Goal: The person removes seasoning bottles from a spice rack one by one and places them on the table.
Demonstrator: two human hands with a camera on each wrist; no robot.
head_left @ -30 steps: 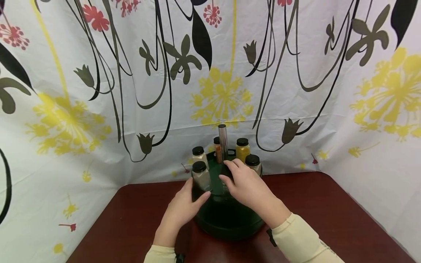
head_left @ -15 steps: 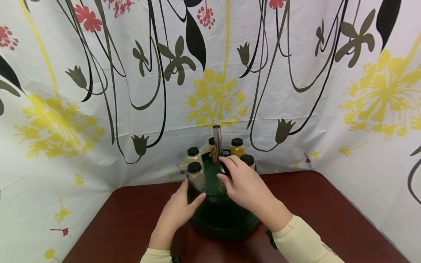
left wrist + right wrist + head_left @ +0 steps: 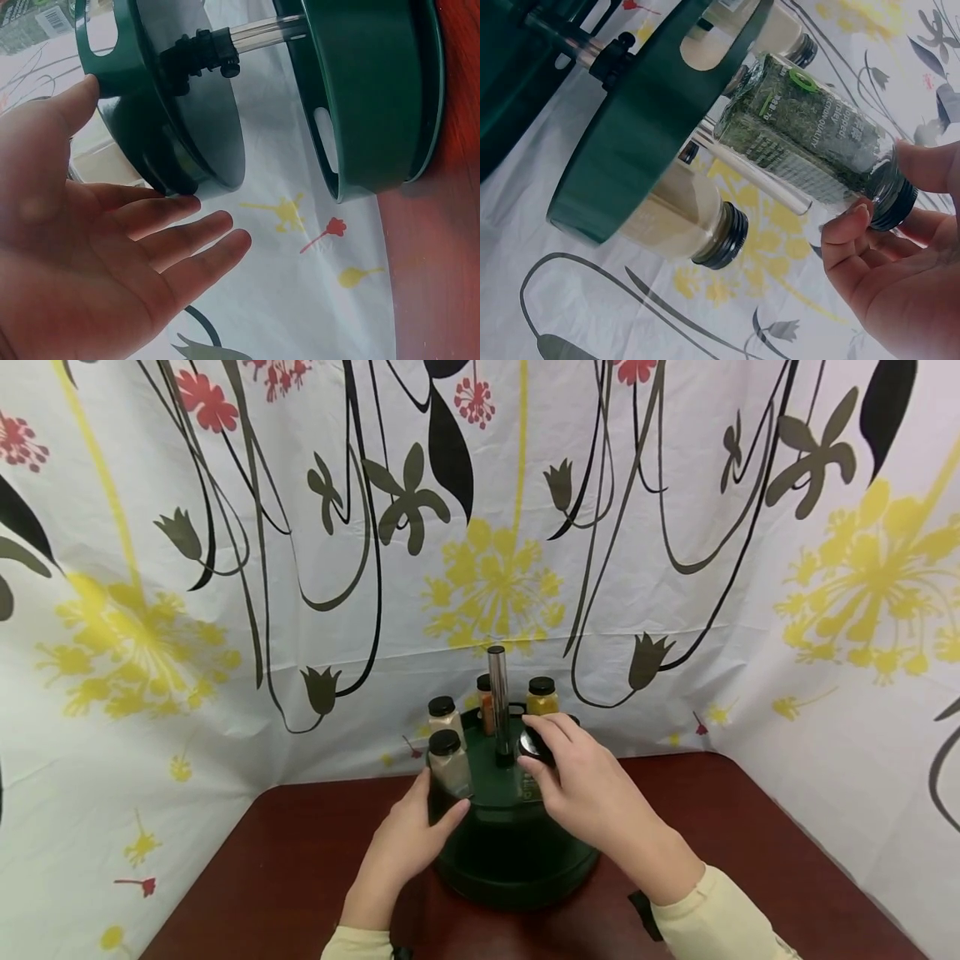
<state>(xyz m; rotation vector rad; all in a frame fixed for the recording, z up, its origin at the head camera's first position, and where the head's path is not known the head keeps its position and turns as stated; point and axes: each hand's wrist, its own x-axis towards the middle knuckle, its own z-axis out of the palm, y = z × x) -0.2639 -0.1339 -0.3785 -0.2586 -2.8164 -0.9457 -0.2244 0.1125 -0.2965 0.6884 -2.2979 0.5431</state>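
A two-tier dark green rack [image 3: 517,868] with a metal centre pole [image 3: 498,697] stands on the table. My right hand [image 3: 592,789] pinches a glass spice jar of dried green herbs [image 3: 802,135] around its black cap. That jar is over the upper tier's front right, slightly tilted; whether its base touches the tier is unclear. On the left, my left hand [image 3: 405,843] has its thumb and index finger against the upper tier's rim [image 3: 139,135], the other fingers extended below. Beside it on the tier is a jar of pale powder [image 3: 448,767].
More black-capped jars ring the upper tier: a pale one [image 3: 444,717] at back left, an orange one [image 3: 486,706] behind the pole and a yellow one [image 3: 542,697] at back right. A flowered curtain [image 3: 337,635] hangs behind the dark red table [image 3: 315,852].
My right hand has carried the herb jar rightward, away from the front of the pole. The left hand keeps its place on the rack. The head view has shifted slightly.
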